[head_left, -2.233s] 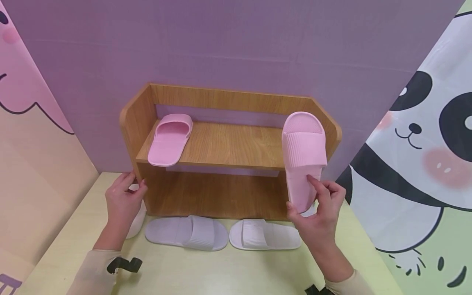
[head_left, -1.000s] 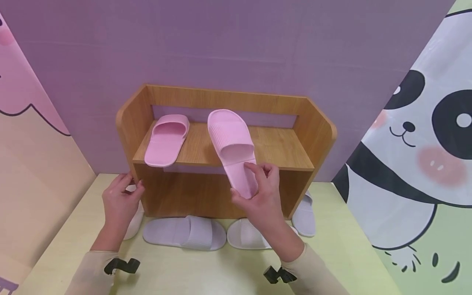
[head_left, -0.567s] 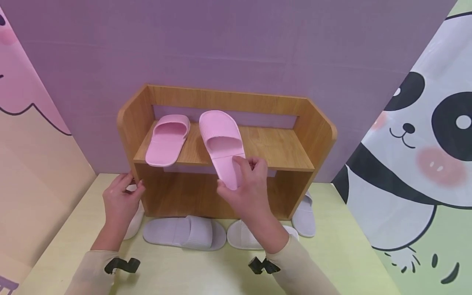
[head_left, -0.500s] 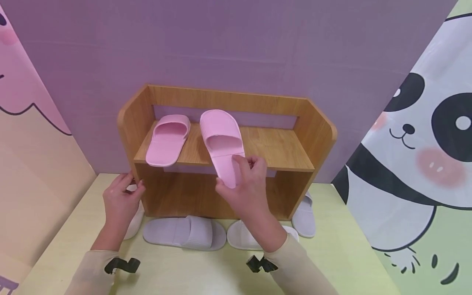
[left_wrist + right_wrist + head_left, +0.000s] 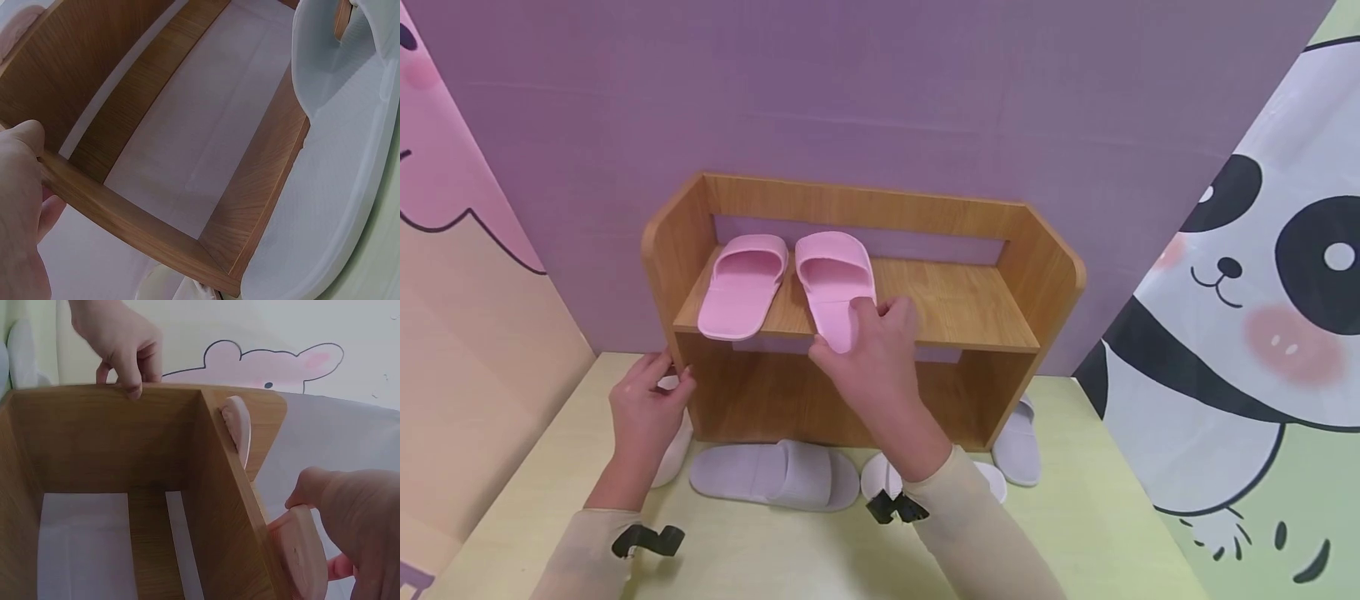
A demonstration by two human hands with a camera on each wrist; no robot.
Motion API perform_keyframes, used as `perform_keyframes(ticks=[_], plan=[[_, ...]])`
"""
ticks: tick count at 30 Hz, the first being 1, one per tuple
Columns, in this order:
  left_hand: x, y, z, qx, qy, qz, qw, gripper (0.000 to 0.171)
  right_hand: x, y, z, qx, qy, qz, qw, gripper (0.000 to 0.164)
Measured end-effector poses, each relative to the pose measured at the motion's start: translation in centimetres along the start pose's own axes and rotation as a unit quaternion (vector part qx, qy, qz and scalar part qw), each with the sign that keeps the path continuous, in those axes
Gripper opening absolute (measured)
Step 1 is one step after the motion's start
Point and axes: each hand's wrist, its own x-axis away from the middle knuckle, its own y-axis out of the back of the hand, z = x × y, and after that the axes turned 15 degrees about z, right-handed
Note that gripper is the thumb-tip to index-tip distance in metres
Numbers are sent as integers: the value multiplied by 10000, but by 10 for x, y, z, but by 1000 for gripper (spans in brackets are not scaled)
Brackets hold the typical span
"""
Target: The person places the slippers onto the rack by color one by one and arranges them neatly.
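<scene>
A two-tier wooden shoe rack (image 5: pixel 955 300) stands against the purple wall. On the left of its upper shelf lies a pink slipper (image 5: pixel 741 300), heel toward me. My right hand (image 5: pixel 876 350) pinches the heel end of a second pink slipper (image 5: pixel 831 283), whose toe end lies over the upper shelf beside the first. In the right wrist view that slipper (image 5: pixel 300 550) is at the shelf's front edge, between thumb and fingers. My left hand (image 5: pixel 651 400) grips the front edge of the rack's left side panel, thumb and fingers on either side of the board (image 5: pixel 112 212).
In front of the rack lie a pale lilac slipper (image 5: pixel 775 475) and a white slipper (image 5: pixel 880 475), the latter partly behind my right arm. Another pale slipper (image 5: pixel 1018 446) is beside the rack's right side. A white slipper (image 5: pixel 673 454) is partly hidden behind my left hand.
My right hand has carried the second pink slipper from the rack's right side leftward, then lowered it toward the upper shelf beside the first. My left hand has stayed on the side panel.
</scene>
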Motion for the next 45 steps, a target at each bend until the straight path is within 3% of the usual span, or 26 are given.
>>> perform_keyframes(ticks=[8,17,26,37,45], plan=[[1,0,-1,41,98,35,9999,34,-13,-6,12,186,-576,236,9979,50],[1,0,-2,12,57,23,10000,35,-22,-9,26,408,-874,575,9937,52],[1,0,-1,-51,28,13,10000,33,-28,-12,35,779,-950,655,9903,54],[1,0,-1,-81,-11,-9,10000,33,-28,-14,41,1730,-1038,963,9747,70],[0,1,-1,-68,-93,-57,9999,32,-27,-13,41,1913,-924,1011,9719,76]])
